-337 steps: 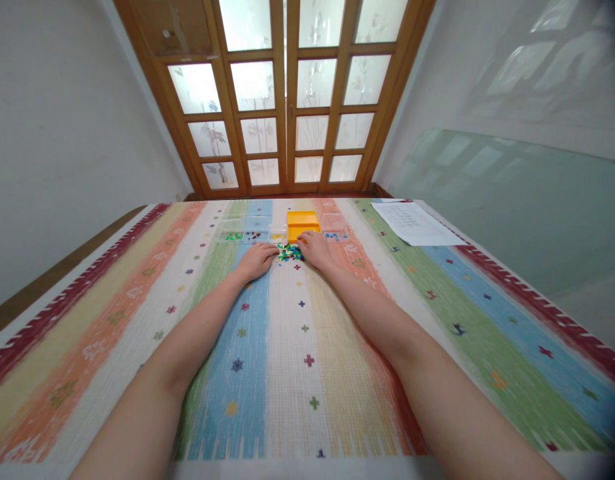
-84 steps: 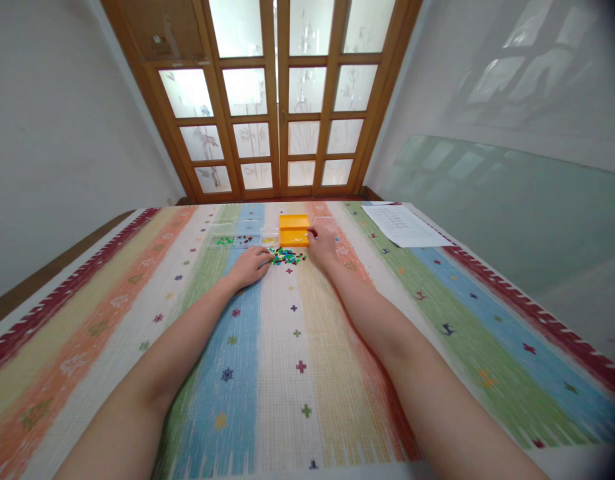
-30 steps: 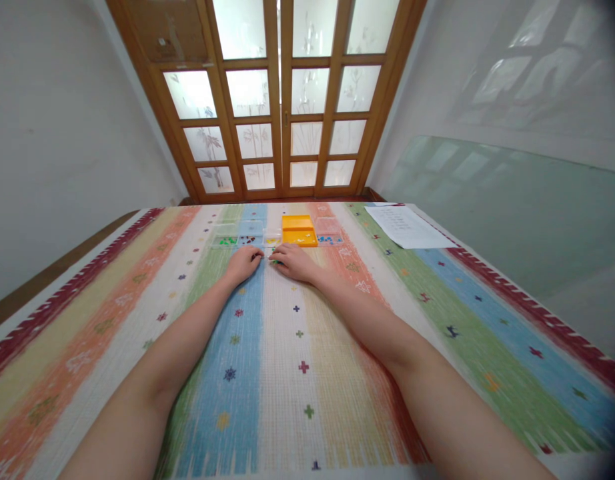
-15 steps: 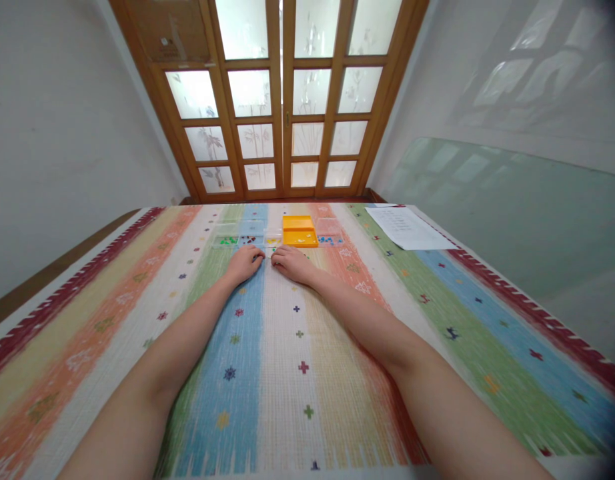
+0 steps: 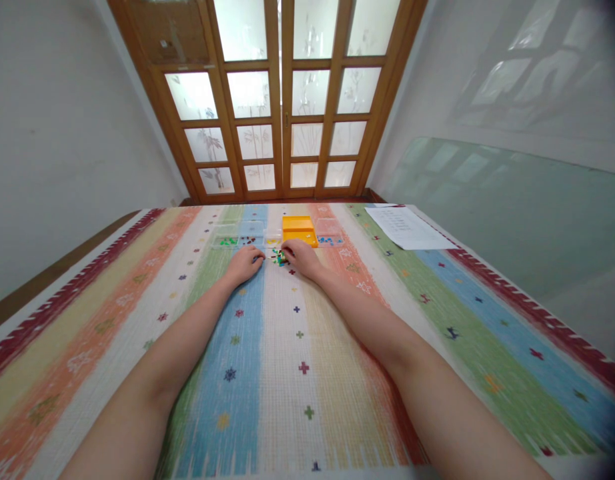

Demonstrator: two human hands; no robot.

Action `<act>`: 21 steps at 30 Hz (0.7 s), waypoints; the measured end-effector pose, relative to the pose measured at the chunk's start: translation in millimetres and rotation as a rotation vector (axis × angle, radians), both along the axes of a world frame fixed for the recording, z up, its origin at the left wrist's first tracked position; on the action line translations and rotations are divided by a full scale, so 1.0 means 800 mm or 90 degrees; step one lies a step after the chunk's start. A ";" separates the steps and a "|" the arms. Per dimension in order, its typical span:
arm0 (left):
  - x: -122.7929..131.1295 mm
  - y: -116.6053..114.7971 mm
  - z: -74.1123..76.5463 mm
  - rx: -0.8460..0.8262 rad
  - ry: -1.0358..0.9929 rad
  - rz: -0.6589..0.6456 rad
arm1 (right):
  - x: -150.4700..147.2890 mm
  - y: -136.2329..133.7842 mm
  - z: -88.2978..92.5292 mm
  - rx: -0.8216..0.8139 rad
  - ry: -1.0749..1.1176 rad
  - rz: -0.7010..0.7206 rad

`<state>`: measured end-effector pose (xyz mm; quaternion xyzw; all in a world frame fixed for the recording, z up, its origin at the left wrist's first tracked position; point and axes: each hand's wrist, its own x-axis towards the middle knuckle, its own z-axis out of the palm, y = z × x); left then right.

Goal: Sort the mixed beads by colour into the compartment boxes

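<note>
Left hand (image 5: pixel 245 264) lies curled, right hand (image 5: pixel 302 259) narrow, beside one loose tiny-piece pile (image 5: pixel 278 258); grips unclear. Four clear plastic boxes (image 5: pixel 327 227), one yellow box (image 5: pixel 298 223).

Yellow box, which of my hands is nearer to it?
Right. Your right hand is just in front of the yellow box, hiding part of its near edge; your left hand is farther off, in front of it and to its left.
</note>
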<state>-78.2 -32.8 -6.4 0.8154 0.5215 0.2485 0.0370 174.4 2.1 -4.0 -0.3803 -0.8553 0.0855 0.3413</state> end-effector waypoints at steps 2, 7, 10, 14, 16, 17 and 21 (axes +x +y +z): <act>0.000 0.000 0.000 0.001 0.004 0.002 | 0.011 0.011 -0.002 -0.019 0.047 -0.051; 0.001 0.000 0.000 0.010 0.011 -0.004 | 0.042 0.040 -0.008 -0.027 0.173 -0.178; 0.002 0.000 0.000 0.013 0.014 -0.016 | 0.055 0.052 -0.013 -0.039 0.223 -0.212; 0.006 -0.003 0.001 0.009 0.008 -0.025 | 0.062 0.062 -0.021 -0.047 0.282 -0.227; 0.007 -0.004 0.002 0.009 0.009 -0.031 | 0.063 0.064 -0.024 -0.042 0.291 -0.232; 0.008 -0.005 0.003 0.010 0.011 -0.035 | 0.063 0.065 -0.025 -0.040 0.290 -0.235; 0.009 -0.006 0.005 0.014 0.022 -0.048 | 0.058 0.064 -0.027 -0.031 0.275 -0.229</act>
